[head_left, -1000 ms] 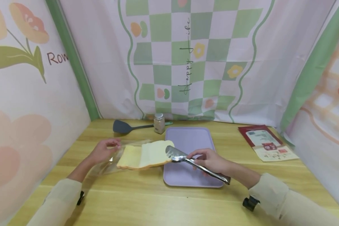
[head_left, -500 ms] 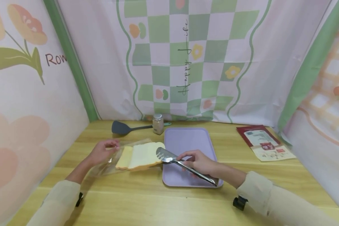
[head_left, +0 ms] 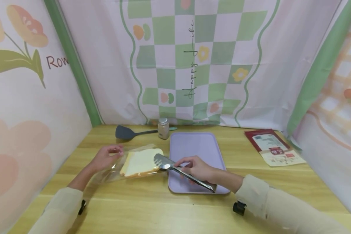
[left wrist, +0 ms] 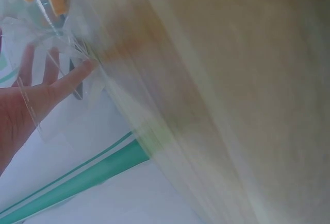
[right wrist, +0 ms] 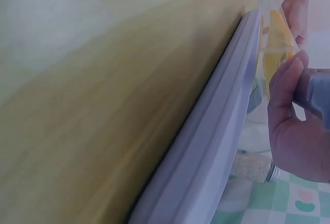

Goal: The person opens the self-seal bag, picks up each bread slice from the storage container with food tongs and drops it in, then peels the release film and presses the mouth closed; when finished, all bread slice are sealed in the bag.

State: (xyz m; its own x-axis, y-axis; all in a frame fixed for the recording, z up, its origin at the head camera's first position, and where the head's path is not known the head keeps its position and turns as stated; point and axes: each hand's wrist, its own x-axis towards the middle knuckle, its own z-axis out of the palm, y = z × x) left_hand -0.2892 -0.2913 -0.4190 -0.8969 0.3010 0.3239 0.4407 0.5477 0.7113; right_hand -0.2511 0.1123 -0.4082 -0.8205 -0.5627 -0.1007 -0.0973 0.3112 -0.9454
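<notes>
My left hand (head_left: 106,158) holds the rim of a clear plastic bag (head_left: 109,174); in the left wrist view the film overlaps its fingers (left wrist: 69,82). My right hand (head_left: 197,169) grips metal tongs (head_left: 190,177), their slotted head over the right edge of a white bread slice (head_left: 141,161) with a brown crust. Most of this slice lies within the bag, over a yellower slice (head_left: 125,164) that shows at the left. In the right wrist view the right hand (right wrist: 291,121) is wrapped round the tongs' handle (right wrist: 314,90).
A lilac tray (head_left: 193,141) lies under the right hand. Behind the bag are a dark spatula (head_left: 125,132) and a glass jar (head_left: 163,129) with a metal lid. A red and cream packet (head_left: 275,149) lies at the right. Curtains (head_left: 111,65) close off the back and sides.
The right hand has moved left with the tongs, and the white slice has slid left into the bag, covering more of the yellower slice. The left hand has stayed nearly still.
</notes>
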